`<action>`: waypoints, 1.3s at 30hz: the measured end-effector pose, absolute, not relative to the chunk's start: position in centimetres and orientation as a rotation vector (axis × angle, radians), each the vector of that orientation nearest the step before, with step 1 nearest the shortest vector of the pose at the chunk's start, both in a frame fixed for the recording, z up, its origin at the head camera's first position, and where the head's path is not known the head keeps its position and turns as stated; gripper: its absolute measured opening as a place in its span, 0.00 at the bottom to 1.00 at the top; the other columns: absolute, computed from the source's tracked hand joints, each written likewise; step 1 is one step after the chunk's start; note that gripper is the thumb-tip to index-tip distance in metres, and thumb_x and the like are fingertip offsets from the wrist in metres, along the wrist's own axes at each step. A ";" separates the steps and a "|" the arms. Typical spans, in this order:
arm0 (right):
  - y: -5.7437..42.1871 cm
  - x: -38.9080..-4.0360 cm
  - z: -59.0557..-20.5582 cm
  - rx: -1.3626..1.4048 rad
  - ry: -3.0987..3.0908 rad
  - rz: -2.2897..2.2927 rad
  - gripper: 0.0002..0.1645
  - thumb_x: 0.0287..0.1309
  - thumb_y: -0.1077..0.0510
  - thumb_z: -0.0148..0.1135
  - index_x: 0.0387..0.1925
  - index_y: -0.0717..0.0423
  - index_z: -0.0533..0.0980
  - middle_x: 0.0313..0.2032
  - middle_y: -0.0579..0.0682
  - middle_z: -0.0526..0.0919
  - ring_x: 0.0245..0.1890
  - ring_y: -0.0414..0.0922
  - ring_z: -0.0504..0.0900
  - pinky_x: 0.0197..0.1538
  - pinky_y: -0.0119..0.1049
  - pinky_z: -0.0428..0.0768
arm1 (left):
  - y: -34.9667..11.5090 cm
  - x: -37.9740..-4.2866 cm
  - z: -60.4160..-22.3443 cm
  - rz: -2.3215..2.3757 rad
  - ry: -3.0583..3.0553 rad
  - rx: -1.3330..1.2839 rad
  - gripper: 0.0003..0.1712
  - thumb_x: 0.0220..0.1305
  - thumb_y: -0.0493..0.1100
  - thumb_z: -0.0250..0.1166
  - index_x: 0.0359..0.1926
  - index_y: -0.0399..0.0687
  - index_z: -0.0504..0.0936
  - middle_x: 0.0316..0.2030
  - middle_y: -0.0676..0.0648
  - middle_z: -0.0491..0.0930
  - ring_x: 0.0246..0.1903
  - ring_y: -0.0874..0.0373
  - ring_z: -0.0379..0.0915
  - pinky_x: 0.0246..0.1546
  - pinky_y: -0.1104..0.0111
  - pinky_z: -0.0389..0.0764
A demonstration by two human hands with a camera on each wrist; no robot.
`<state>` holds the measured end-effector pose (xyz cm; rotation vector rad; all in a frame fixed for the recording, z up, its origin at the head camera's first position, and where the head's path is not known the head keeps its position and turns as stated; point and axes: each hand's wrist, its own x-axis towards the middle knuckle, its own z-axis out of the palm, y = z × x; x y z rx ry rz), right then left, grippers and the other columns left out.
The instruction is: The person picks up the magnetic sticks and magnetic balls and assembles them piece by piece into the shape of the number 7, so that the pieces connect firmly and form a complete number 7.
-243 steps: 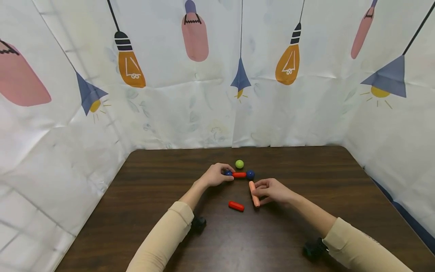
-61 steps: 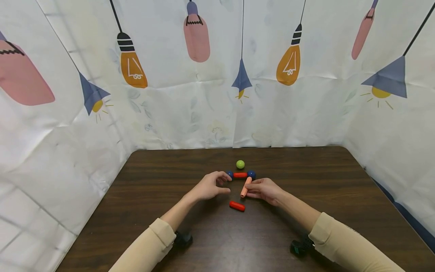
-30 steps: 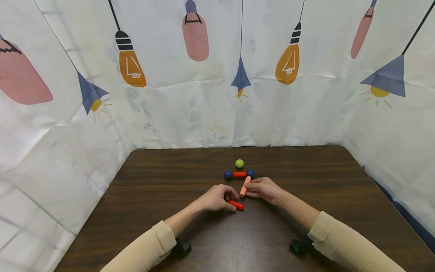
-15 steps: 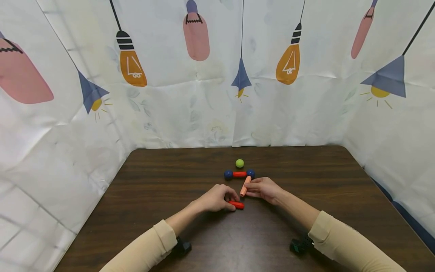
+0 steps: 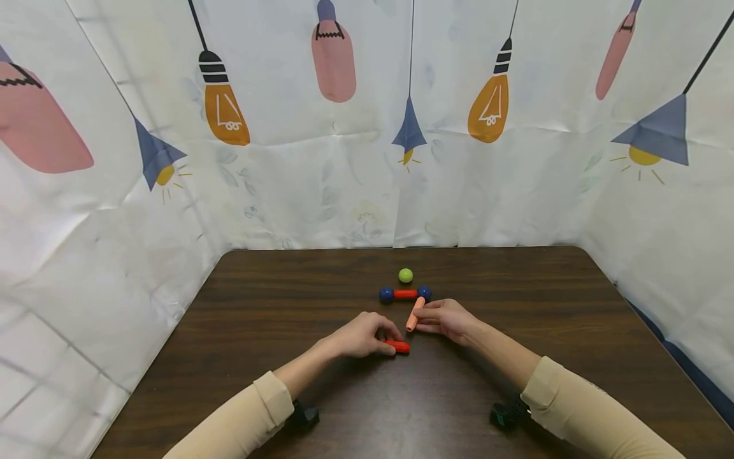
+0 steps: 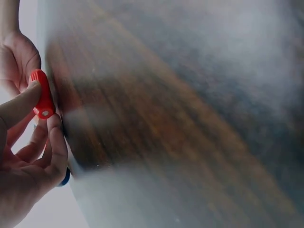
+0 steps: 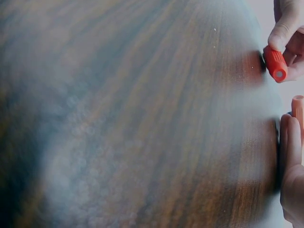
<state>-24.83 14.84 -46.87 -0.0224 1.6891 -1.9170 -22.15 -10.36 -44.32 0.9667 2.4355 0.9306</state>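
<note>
A: What lies nearest on the worktop (image 5: 516, 280)?

B: The near red rod (image 5: 397, 347), gripped toward its left end between the thumb and fingers of the left hand (image 5: 362, 335). Just beyond, the right hand (image 5: 450, 319) pinches the peach rod (image 5: 415, 315), which slants with its far end at the right blue ball (image 5: 424, 292). Farther off, the far red rod (image 5: 405, 294) spans that ball and the left blue ball (image 5: 387, 294); the green ball (image 5: 405, 275) lies behind, apart from them.

A: How is the step best performed?

B: Judged from this arrangement, the near red rod calls for a light grip that leaves the pale disc (image 6: 45, 113) in its end face uncovered. The peach rod is best held steady, without a push that might roll the ball or skew the far red rod. Slow movement suits both hands, since they work close together.

A: Which details are obscured?

B: Fingers cover the left end of the near red rod in the head view, and whether it touches the worktop is unclear. The right wrist view cuts off the peach rod at its edge. Contact between peach rod and ball cannot be confirmed; the two may merely overlap in sight.
</note>
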 end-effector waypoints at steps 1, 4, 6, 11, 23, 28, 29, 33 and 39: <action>14.8 -24.8 -46.9 -0.019 1.689 -1.918 0.27 0.73 0.65 0.60 0.63 0.83 0.66 0.45 0.59 0.86 0.44 0.45 0.88 0.52 0.38 0.82 | -10.4 -22.1 -44.3 0.933 2.429 0.961 0.09 0.64 0.39 0.74 0.46 0.49 0.89 0.30 0.59 0.80 0.28 0.65 0.73 0.31 0.71 0.74; 14.8 -24.7 -46.9 -0.018 1.695 -1.919 0.26 0.73 0.65 0.59 0.62 0.83 0.66 0.44 0.59 0.86 0.44 0.45 0.88 0.52 0.38 0.82 | -10.5 -22.1 -44.2 0.945 2.404 0.933 0.10 0.66 0.40 0.73 0.48 0.48 0.89 0.31 0.59 0.81 0.28 0.65 0.73 0.31 0.71 0.74; 14.8 -24.7 -46.8 -0.026 1.699 -1.919 0.27 0.73 0.65 0.59 0.62 0.84 0.66 0.44 0.60 0.86 0.44 0.45 0.88 0.52 0.38 0.82 | -10.6 -22.0 -44.0 0.954 2.383 0.916 0.10 0.67 0.39 0.72 0.49 0.47 0.88 0.31 0.58 0.81 0.28 0.65 0.73 0.31 0.71 0.74; 14.7 -24.9 -46.8 0.000 1.700 -1.920 0.27 0.73 0.65 0.59 0.63 0.83 0.66 0.45 0.61 0.86 0.44 0.46 0.88 0.52 0.38 0.82 | -10.8 -21.9 -43.7 0.990 2.314 0.881 0.10 0.69 0.39 0.70 0.49 0.46 0.88 0.31 0.57 0.82 0.28 0.64 0.73 0.32 0.71 0.73; 14.7 -24.9 -46.8 0.005 1.695 -1.917 0.26 0.74 0.65 0.58 0.63 0.83 0.66 0.43 0.59 0.87 0.43 0.45 0.88 0.51 0.38 0.82 | -10.8 -21.6 -43.2 1.090 2.173 0.729 0.10 0.72 0.37 0.65 0.51 0.38 0.85 0.36 0.51 0.83 0.33 0.60 0.77 0.37 0.68 0.79; 14.7 -24.8 -46.8 -0.009 1.696 -1.916 0.26 0.73 0.66 0.58 0.62 0.83 0.67 0.43 0.59 0.87 0.43 0.45 0.88 0.51 0.38 0.82 | -10.6 -21.4 -43.2 1.145 2.122 0.639 0.10 0.73 0.37 0.64 0.50 0.36 0.84 0.38 0.49 0.83 0.36 0.57 0.81 0.42 0.65 0.82; 14.7 -24.8 -46.8 -0.010 1.694 -1.916 0.25 0.73 0.66 0.58 0.62 0.83 0.67 0.43 0.59 0.87 0.43 0.45 0.88 0.52 0.38 0.82 | -10.5 -21.3 -43.2 1.161 2.110 0.618 0.10 0.73 0.38 0.64 0.49 0.36 0.84 0.37 0.49 0.83 0.36 0.57 0.81 0.42 0.65 0.82; 14.6 -24.8 -46.8 -0.013 1.690 -1.920 0.25 0.73 0.66 0.59 0.61 0.83 0.68 0.42 0.59 0.87 0.43 0.45 0.88 0.52 0.38 0.82 | -10.2 -21.2 -43.2 1.228 2.059 0.540 0.10 0.73 0.37 0.65 0.48 0.34 0.84 0.37 0.48 0.83 0.35 0.57 0.82 0.42 0.65 0.83; 14.8 -24.7 -46.8 -0.034 1.663 -1.942 0.24 0.72 0.66 0.60 0.59 0.83 0.69 0.42 0.58 0.87 0.43 0.45 0.88 0.52 0.39 0.82 | -9.7 -21.3 -43.3 1.302 1.993 0.469 0.12 0.72 0.36 0.65 0.50 0.30 0.81 0.36 0.47 0.82 0.34 0.57 0.82 0.42 0.63 0.84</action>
